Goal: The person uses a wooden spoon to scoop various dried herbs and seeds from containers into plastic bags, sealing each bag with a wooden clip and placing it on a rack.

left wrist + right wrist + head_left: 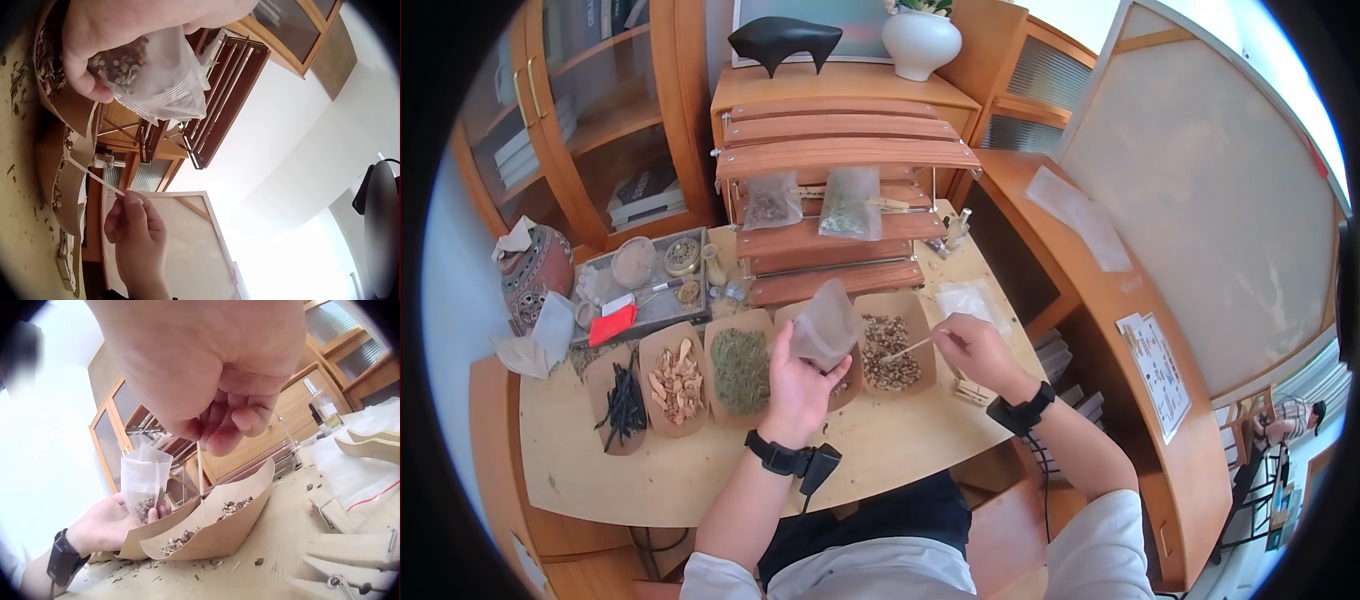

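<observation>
My left hand [796,393] holds up a translucent pouch [828,325] with the palm and fingers around its lower part. Dark, chopped dried bits [120,65] show through the pouch in the left wrist view. Between thumb and fingertips, my right hand [980,352] pinches a thin pale stick [912,349]. Its lower end reaches into a brown paper tray [915,306] of chopped brown and cream pieces [890,372]; whatever tips it is hidden among them. The right wrist view has the stick [200,469] slanting down into that tray, with the pouch [147,478] beyond.
Paper trays of green dried herb [742,368], pale slices [675,385] and dark strips [626,405] line the left. Filled pouches [850,203] sit on a slatted wooden rack [850,158] behind. Wooden clothespins [350,547] and a clear plastic bag [972,303] lie at right.
</observation>
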Demonstrator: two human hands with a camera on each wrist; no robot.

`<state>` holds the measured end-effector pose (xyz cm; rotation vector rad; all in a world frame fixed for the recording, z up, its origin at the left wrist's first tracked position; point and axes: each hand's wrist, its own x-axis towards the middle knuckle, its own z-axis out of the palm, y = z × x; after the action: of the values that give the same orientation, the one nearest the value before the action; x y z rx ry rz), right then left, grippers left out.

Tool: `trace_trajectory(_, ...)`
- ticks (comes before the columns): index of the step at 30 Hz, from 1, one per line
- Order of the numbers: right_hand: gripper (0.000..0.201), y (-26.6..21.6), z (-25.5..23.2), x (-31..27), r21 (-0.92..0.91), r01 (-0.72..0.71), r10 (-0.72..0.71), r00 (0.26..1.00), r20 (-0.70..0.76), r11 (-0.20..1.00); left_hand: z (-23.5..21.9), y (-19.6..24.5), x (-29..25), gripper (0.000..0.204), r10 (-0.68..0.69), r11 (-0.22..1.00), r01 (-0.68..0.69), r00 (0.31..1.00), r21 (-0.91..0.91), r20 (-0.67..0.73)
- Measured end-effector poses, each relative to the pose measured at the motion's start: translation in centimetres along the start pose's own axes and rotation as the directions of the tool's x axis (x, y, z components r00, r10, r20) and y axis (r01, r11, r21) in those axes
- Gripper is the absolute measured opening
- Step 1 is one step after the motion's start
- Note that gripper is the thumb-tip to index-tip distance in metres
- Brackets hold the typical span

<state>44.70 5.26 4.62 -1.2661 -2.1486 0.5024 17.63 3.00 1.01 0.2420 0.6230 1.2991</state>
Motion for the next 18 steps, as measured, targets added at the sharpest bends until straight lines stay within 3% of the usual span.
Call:
trace_trajectory(3, 0.017, 1.7, 0.3, -0.4, 0.114, -0.194, 0.208, 0.97, -0.128, 0.974, 0.0, -0.1, -0.1, 0.059, -0.005, 1.0, 0.005, 1.0, 0.007, 0.013)
trace_trajectory(7, 0.022, 2.3, 0.6, -0.6, 0.312, -0.387, 0.409, 0.912, -0.007, 0.868, -0.1, -0.2, 0.1, 0.063, -0.011, 1.0, 0.01, 1.0, 0.021, 0.016)
trace_trajectory(15, 0.025, 1.1, 2.0, -1.2, 0.421, -0.526, 0.485, 0.849, 0.21, 0.739, 0.0, -0.1, 0.0, 0.064, -0.006, 1.0, 0.006, 1.0, 0.023, 0.009)
trace_trajectory(18, 0.023, 1.2, 2.1, -1.2, 0.451, -0.634, 0.57, 0.77, 0.288, 0.629, -0.1, -0.1, 0.0, 0.064, -0.003, 1.0, 0.003, 1.0, 0.022, 0.006)
